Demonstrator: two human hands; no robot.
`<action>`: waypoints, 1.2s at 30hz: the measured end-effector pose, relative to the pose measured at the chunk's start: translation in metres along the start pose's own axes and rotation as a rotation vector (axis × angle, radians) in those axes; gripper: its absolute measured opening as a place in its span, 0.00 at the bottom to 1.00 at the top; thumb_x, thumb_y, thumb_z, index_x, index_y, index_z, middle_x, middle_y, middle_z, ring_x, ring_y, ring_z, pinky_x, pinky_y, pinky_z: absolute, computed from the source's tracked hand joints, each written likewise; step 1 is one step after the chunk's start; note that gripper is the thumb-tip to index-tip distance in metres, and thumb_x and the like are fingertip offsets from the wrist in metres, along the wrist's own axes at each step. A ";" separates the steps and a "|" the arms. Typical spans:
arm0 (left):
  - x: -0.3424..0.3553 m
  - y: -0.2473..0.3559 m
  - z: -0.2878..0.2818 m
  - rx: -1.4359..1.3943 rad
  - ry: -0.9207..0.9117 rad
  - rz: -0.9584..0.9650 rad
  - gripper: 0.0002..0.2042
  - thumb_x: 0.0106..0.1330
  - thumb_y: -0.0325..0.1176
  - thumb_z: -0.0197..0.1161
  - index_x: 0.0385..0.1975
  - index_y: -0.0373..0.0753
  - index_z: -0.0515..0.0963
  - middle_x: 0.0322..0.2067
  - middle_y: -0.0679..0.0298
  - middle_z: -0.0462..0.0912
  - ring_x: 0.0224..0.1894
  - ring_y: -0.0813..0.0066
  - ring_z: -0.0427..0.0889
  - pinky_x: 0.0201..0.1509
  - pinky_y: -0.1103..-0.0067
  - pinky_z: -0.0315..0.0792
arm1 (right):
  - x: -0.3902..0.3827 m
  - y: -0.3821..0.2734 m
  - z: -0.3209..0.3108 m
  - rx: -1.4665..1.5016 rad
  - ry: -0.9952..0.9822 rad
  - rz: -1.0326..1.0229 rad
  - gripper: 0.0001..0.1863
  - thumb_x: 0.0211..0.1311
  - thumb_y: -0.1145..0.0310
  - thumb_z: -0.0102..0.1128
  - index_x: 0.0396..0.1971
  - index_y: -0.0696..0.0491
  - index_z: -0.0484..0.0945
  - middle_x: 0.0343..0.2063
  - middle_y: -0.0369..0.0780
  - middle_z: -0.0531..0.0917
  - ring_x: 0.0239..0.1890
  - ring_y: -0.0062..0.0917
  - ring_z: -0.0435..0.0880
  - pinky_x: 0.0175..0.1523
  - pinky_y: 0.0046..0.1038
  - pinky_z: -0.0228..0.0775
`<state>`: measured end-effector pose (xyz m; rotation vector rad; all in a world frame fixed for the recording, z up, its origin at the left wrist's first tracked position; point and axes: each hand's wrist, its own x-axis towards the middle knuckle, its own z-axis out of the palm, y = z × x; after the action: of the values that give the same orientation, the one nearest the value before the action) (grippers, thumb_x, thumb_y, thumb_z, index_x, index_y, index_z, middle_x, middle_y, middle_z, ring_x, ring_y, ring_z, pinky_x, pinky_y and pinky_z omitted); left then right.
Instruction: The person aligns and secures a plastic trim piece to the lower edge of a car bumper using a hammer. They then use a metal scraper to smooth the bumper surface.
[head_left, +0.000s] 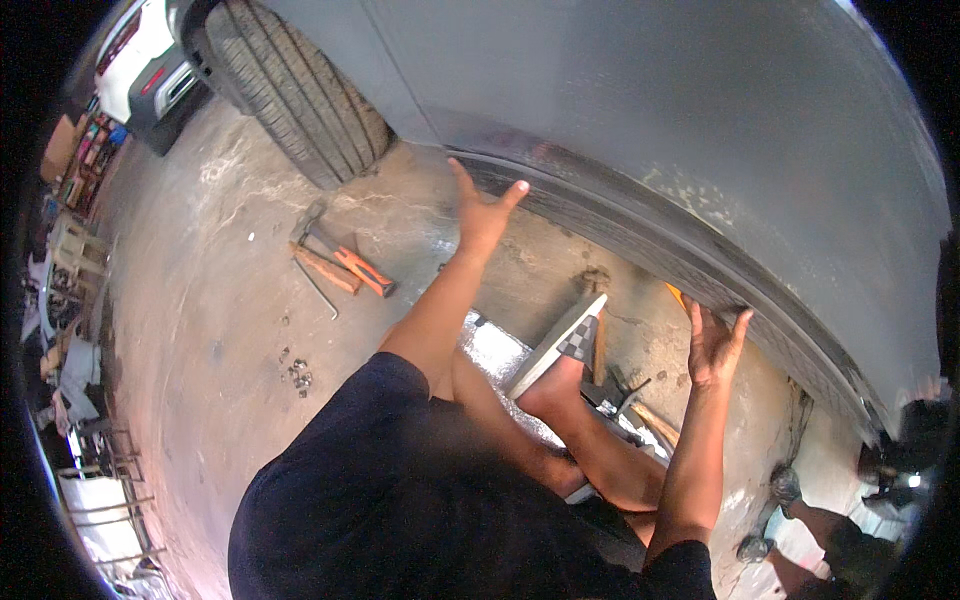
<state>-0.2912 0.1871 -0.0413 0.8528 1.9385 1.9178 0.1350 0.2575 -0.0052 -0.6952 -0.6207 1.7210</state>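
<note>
Beside a grey car body, my left hand (484, 212) reaches to the wheel end of a dark side skirt (625, 228) along the lower edge. Its thumb and forefinger are spread wide in a V against the skirt; its other fingers are hard to see. Farther right, my right hand (714, 348) holds the skirt's lower edge from below, palm turned toward me. The thumb stands on the outer side, and the fingertips pass out of sight behind the edge. A yellow-orange piece (676, 294) peeks out beside those fingers.
A tyre (290, 95) stands at upper left. On the concrete lie an orange-handled hammer (362, 270), a wooden piece (325, 268), a bent metal rod (318, 290) and several small metal parts (297, 375). Another hammer (598, 330) lies beyond my shoe (560, 345). Another person's feet (770, 515) are at lower right.
</note>
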 end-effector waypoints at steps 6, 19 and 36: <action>0.000 0.006 0.011 -0.192 0.008 0.016 0.67 0.56 0.40 0.85 0.82 0.32 0.31 0.82 0.40 0.44 0.83 0.52 0.49 0.85 0.66 0.46 | 0.000 -0.009 -0.003 -0.131 0.047 0.034 0.54 0.67 0.35 0.66 0.77 0.59 0.55 0.72 0.55 0.66 0.70 0.52 0.73 0.75 0.48 0.73; 0.001 0.015 0.002 -0.364 -0.085 -0.139 0.67 0.61 0.37 0.82 0.83 0.53 0.25 0.80 0.54 0.52 0.79 0.53 0.58 0.80 0.51 0.57 | 0.016 -0.075 -0.164 0.254 0.478 -0.432 0.66 0.62 0.37 0.73 0.83 0.35 0.29 0.83 0.48 0.36 0.81 0.65 0.40 0.77 0.69 0.51; -0.006 0.041 0.005 -0.258 0.034 -0.297 0.61 0.62 0.47 0.81 0.83 0.52 0.34 0.78 0.51 0.55 0.72 0.52 0.67 0.68 0.54 0.74 | 0.008 -0.140 -0.186 -0.211 0.511 -0.280 0.69 0.61 0.22 0.59 0.83 0.56 0.37 0.79 0.64 0.45 0.78 0.62 0.55 0.76 0.58 0.61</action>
<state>-0.2753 0.1848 -0.0025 0.4362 1.6749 1.9513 0.3606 0.3087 -0.0341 -1.0966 -0.5114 1.1655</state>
